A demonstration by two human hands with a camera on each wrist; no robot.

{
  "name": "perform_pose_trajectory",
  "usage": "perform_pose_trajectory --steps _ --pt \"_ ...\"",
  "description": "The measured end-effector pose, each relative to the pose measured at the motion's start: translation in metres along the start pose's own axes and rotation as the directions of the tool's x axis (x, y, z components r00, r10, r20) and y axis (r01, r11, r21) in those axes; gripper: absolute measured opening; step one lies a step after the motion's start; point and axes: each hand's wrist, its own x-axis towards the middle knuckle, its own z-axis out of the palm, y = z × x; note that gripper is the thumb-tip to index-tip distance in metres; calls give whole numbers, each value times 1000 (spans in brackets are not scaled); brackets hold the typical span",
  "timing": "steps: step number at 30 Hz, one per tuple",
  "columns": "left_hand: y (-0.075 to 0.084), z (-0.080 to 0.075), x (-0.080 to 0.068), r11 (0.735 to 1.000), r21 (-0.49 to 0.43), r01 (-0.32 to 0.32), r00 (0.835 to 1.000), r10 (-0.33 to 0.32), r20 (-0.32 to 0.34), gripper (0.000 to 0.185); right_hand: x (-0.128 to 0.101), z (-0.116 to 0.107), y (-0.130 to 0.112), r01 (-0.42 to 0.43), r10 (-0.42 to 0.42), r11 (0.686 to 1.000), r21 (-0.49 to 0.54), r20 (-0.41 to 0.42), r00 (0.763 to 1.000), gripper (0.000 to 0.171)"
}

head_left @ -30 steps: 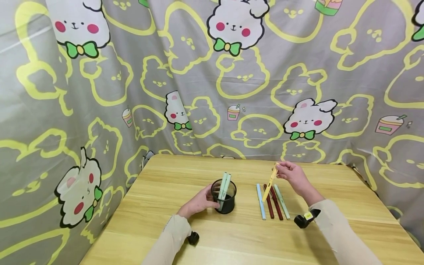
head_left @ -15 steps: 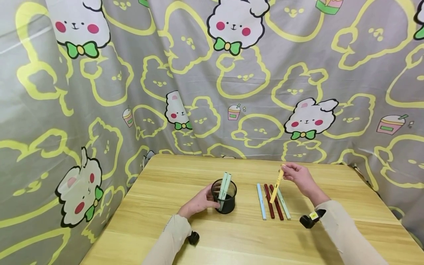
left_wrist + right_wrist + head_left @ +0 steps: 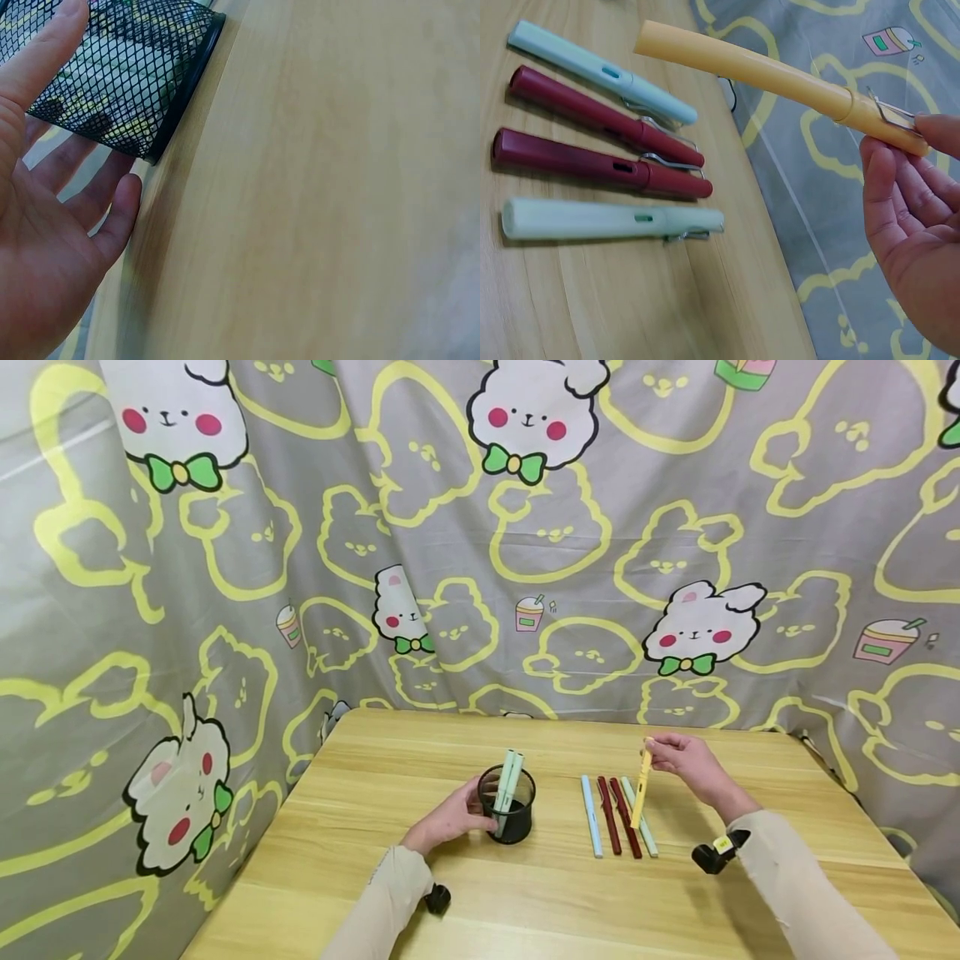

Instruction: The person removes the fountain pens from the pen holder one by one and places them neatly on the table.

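Observation:
My left hand (image 3: pixel 452 817) holds the black mesh pen cup (image 3: pixel 516 828), thumb on the near side and fingers behind it. Two mint-green pens (image 3: pixel 512 777) lean upright inside the cup. Between thumb and fingertips of my right hand (image 3: pixel 690 767) is a yellow fountain pen (image 3: pixel 742 66), pinched at its clip end and hanging with the other end down, above the row. That row on the table has a light-blue pen (image 3: pixel 592 818), two dark-red pens (image 3: pixel 604 112) and a mint-green pen (image 3: pixel 607 219), lying side by side. In the head view the yellow pen partly covers the mint-green one.
A light wooden table (image 3: pixel 555 902) carries everything. Grey curtain (image 3: pixel 465 543) with yellow outlines and white cartoon animals hangs behind the table and along its left side. The pen row lies to the right of the cup.
My right hand has moved to the right with the yellow pen, from near the light-blue pen to over the mint-green one, and the pen hangs more upright. The left hand and cup stay put.

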Motion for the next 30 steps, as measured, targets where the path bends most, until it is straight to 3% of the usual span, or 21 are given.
perform_pose_trajectory --steps 4,8,17,24,30 --pt "-2 0 0 1000 10 6 1000 -6 -10 75 0 -4 1 -12 12 1000 -13 24 1000 53" --pt "-15 -1 3 1000 20 3 1000 -3 -19 75 0 -8 3 -40 41 998 -50 30 999 55" --pt "-14 -1 4 999 21 -25 1000 25 -2 77 3 -16 19 -121 126 984 -131 33 991 57" --pt "-12 -1 4 1000 9 -9 1000 9 2 79 3 -18 30 -130 141 963 -238 30 990 53" --pt "-13 -1 3 999 30 -19 1000 19 -7 78 4 -17 38 -131 147 954 -270 42 988 51"
